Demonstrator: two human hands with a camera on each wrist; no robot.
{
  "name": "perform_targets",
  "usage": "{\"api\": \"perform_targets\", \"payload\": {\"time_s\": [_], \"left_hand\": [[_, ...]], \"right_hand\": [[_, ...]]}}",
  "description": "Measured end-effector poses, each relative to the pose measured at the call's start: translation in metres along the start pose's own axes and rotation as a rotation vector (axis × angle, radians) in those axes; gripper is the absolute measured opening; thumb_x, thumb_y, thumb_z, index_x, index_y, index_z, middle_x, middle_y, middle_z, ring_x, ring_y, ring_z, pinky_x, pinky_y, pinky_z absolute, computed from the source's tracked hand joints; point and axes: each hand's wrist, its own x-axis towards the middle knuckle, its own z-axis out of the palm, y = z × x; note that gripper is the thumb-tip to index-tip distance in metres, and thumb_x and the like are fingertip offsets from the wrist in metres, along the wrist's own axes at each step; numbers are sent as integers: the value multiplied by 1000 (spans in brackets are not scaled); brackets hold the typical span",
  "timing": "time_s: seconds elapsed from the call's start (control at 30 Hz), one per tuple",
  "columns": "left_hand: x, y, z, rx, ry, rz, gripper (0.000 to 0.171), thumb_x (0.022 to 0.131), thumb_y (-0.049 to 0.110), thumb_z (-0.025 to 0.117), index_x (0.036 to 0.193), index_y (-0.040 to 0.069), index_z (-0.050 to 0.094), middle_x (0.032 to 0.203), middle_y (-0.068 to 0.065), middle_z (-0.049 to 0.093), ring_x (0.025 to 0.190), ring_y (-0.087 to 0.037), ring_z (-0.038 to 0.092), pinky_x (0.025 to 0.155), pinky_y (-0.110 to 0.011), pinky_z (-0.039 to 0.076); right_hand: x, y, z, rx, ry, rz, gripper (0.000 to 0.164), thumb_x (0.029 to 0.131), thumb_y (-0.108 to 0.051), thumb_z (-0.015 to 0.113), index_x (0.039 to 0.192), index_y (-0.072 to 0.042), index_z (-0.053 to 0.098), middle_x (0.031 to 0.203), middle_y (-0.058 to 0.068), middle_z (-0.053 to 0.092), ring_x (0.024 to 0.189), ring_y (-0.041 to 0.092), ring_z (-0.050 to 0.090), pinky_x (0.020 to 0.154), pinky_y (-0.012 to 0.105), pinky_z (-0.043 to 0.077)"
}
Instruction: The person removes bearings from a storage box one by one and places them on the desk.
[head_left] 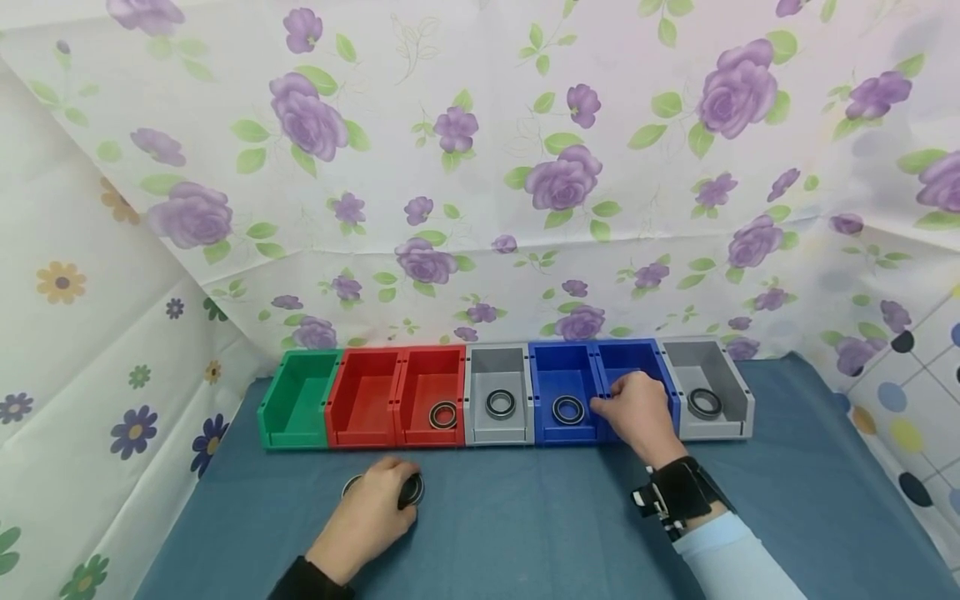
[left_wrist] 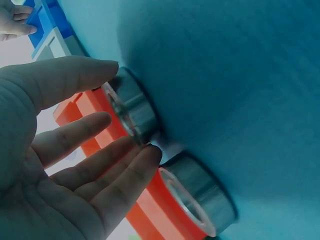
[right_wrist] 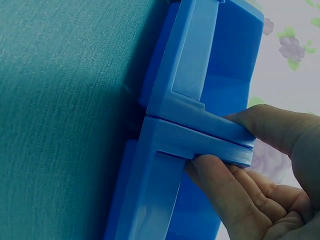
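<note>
My left hand [head_left: 369, 515] is low over the blue cloth, in front of the red bins. Its thumb and fingers grip a ball bearing [left_wrist: 131, 107] from opposite sides. Beside it another ball bearing [left_wrist: 200, 192] stands on edge, near the fingertips. At the two blue bins [head_left: 564, 375], my right hand [head_left: 641, 417] pinches the adjoining side walls [right_wrist: 200, 132], thumb on one side and index finger on the other. One bearing ring [head_left: 567, 410] lies in the left blue bin; the hand partly hides the right one.
The row also has a green bin [head_left: 300, 392], two red bins [head_left: 365, 392], a middle grey bin [head_left: 498, 362] and a right grey bin [head_left: 701, 367]. Bearings lie in the right red bin [head_left: 442, 415] and both grey bins. Floral sheeting [head_left: 465, 208] rises behind.
</note>
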Motion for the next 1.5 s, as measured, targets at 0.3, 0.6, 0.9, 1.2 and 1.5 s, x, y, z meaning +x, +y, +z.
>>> {"api": "perform_targets", "payload": {"time_s": [0.3, 0.6, 0.9, 1.2, 1.5], "left_hand": [[3, 6, -20, -3, 172, 14, 52, 70, 30, 79, 117, 14, 62, 110, -2, 56, 98, -16, 52, 78, -38, 50], [16, 13, -39, -49, 365, 68, 73, 74, 36, 76, 137, 17, 45, 131, -7, 46, 118, -22, 43, 84, -40, 46], [40, 13, -42, -106, 484, 150, 90, 76, 32, 76, 149, 19, 25, 150, -7, 24, 135, -27, 21, 92, -49, 39], [62, 16, -39, -128, 493, 143, 102, 75, 33, 76, 151, 23, 9, 152, -7, 16, 136, -25, 17, 94, -46, 37], [80, 17, -27, -214, 415, 94, 99, 79, 34, 72, 151, 18, 6, 152, -5, 16, 136, -22, 18, 98, -42, 33]], "right_hand": [[0, -1, 0, 3, 0, 0, 43, 78, -28, 73, 57, -14, 39, 52, -4, 30, 44, 15, 36, 39, 27, 27], [-1, 0, 1, -5, -3, 8, 43, 78, -29, 73, 57, -14, 38, 52, -4, 29, 43, 15, 36, 39, 27, 27], [-1, 0, -1, -4, -7, 19, 41, 79, -29, 72, 59, -13, 40, 53, -4, 30, 45, 15, 38, 40, 28, 28], [-1, 0, 0, 3, -12, 26, 42, 78, -29, 72, 58, -14, 39, 53, -4, 29, 44, 15, 36, 39, 27, 27], [0, 0, 1, 2, 3, 15, 44, 78, -29, 73, 57, -14, 37, 52, -5, 28, 43, 14, 34, 39, 26, 26]]}}
